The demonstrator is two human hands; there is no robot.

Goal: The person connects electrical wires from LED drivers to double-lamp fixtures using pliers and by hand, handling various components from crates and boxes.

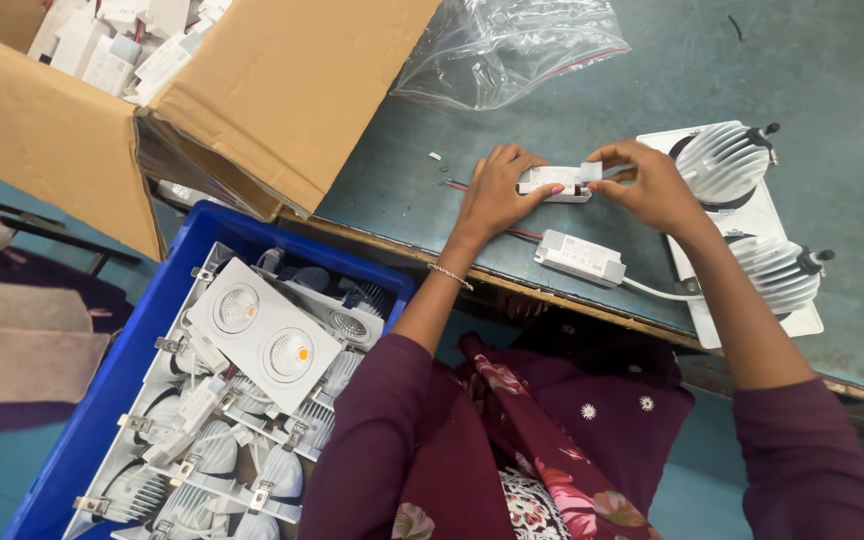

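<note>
We have the small white driver box [555,182] lying flat on the desk [832,70], its long axis running left to right between our two hands. Our left hand [497,190] is cupped over the box's left end, fingers curled down to pin it, while our right hand [642,180] pinches the little end piece [591,172] at the box's right end between thumb and fingertips. The right hand is therefore the one nearer that end piece, and a second white driver box [580,256] lies just nearer us, untouched.
</note>
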